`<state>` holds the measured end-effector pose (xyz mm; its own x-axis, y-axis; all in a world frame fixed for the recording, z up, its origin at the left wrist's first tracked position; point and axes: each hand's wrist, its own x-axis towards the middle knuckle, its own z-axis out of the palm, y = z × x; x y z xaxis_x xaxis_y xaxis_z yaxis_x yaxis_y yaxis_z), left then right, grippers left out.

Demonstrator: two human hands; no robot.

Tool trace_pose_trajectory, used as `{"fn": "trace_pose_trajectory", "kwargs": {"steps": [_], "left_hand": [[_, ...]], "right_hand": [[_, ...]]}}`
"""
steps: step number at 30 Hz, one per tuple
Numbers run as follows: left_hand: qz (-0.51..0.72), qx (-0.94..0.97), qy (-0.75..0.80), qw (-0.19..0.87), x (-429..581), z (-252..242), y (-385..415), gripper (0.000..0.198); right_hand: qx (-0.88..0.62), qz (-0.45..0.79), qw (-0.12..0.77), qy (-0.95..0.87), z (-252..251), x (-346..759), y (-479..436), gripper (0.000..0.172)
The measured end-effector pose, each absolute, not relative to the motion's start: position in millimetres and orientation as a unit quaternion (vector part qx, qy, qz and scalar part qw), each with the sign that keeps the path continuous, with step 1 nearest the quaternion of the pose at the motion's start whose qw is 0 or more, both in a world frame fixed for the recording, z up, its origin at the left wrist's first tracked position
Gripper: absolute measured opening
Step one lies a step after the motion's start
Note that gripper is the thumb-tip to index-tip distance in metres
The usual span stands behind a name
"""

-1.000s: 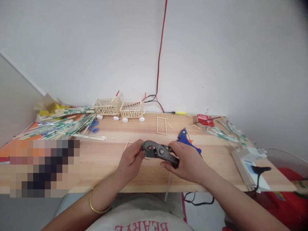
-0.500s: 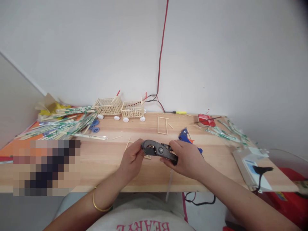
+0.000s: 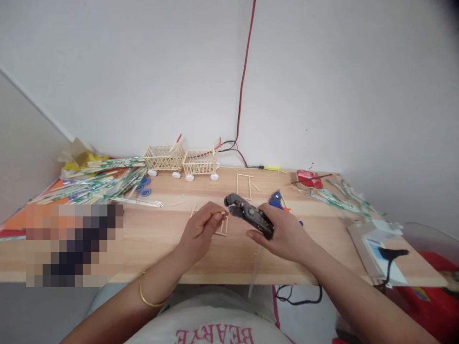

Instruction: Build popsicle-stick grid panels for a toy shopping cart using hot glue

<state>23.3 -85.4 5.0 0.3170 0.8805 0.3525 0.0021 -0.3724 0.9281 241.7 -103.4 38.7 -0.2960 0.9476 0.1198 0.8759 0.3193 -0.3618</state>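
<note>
My right hand (image 3: 283, 234) grips a dark metal cutter (image 3: 249, 215), its jaws raised and pointing left above the wooden table (image 3: 161, 239). My left hand (image 3: 202, 227) pinches a thin short wooden stick (image 3: 223, 214) just left of the jaws. A small stick frame (image 3: 223, 225) lies on the table under my fingers. A blue glue gun (image 3: 277, 199) lies just behind my right hand.
Two stick-built carts with white wheels (image 3: 181, 163) stand at the back by the wall. A larger stick frame (image 3: 244, 186) lies mid-table. Wrapped stick packets (image 3: 96, 184) pile at the left, a red dish (image 3: 309, 178) and wrappers at the right, papers (image 3: 376, 248) near the right edge.
The cutter has lifted and swung away to the right off my left hand, which now pinches a short stick by itself. The small frame on the table has come into sight.
</note>
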Motion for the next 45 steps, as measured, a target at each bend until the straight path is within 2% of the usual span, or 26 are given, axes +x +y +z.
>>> {"fn": "trace_pose_trajectory", "kwargs": {"steps": [19, 34, 38, 41, 45], "left_hand": [[0.453, 0.703, 0.356, 0.417, 18.9, 5.5, -86.6, 0.016], [0.459, 0.657, 0.379, 0.462, 23.2, -12.4, -84.5, 0.020], [0.412, 0.709, 0.400, 0.409, 14.4, -3.8, -78.6, 0.021], [0.361, 0.768, 0.428, 0.311, -4.9, 5.3, -58.1, 0.021], [0.287, 0.800, 0.499, 0.172, -34.9, 7.2, -13.1, 0.023]], "right_hand": [[-0.551, 0.069, 0.139, -0.820, 31.9, 231.7, -105.9, 0.031], [-0.562, 0.020, 0.085, -0.823, 27.2, 228.1, -105.3, 0.033], [-0.582, 0.070, 0.087, -0.805, 27.4, 230.7, -101.1, 0.033], [-0.607, 0.120, 0.121, -0.776, 28.4, 241.1, -98.0, 0.036], [-0.648, 0.102, 0.128, -0.744, 26.6, 258.8, -99.8, 0.037]]}}
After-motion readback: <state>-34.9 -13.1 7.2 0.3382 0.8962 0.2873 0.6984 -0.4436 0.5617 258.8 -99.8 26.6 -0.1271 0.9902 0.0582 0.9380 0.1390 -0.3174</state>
